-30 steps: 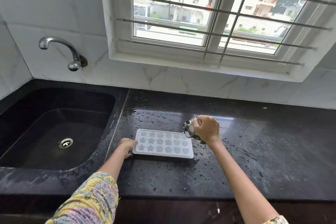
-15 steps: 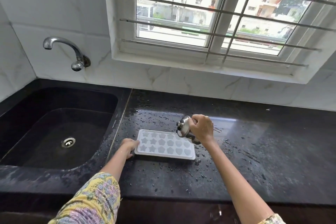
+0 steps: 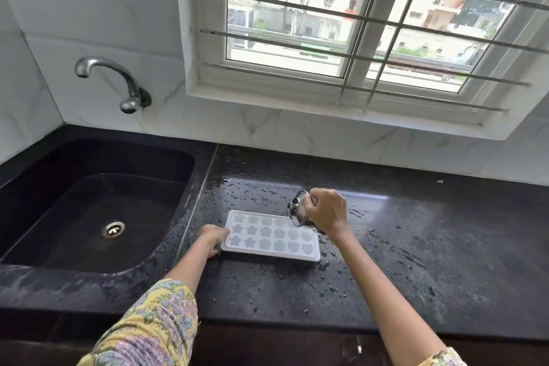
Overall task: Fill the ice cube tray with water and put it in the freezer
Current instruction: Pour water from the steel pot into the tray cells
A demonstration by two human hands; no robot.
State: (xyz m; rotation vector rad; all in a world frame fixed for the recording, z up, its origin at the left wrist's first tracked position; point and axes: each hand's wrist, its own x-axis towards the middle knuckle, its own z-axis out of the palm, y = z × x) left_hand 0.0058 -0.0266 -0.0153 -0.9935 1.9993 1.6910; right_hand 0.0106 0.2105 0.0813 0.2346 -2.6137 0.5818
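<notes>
Right hand (image 3: 326,211) shut around tipped steel cup (image 3: 298,208) over ice cube tray (image 3: 271,236); left hand (image 3: 215,238) pinching tray end; could spill onto wet table (image 3: 416,246) if poured too fast.

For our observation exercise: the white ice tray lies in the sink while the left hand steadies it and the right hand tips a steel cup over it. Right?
Not quite. The head view shows the ice tray on the wet counter beside the sink, not in it. The left hand steadies it; the right hand tips the steel cup.
</notes>
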